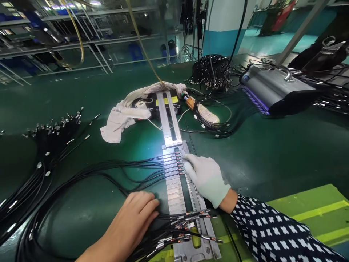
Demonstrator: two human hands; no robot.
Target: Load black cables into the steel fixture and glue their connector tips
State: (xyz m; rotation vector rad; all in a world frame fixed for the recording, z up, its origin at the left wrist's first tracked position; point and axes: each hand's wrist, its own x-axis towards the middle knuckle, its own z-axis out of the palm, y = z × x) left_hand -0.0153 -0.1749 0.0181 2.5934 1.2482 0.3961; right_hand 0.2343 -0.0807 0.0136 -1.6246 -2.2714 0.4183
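A slotted metal fixture point(175, 196) runs lengthwise on the green table in front of me. Several thin black cables point(147, 164) lie side by side across its upper slots, their stripped ends with small coloured wires at the middle channel. My right hand point(205, 177), in a white glove, has its thumb and forefinger closed at one of these cable ends. My left hand point(133, 214) is bare, its fingers curled over a bundle of black cables point(177, 234) whose metal-tipped ends lie across the fixture's lower part. The palm hides what lies under it.
A pile of cables point(51, 142) lies at left. Behind the fixture are a black box point(154, 108), a white cloth point(114, 123) and a wrapped handle tool point(204, 111). A grey lamp unit point(278, 89) glowing violet stands at right. A green-yellow board point(313, 214) lies front right.
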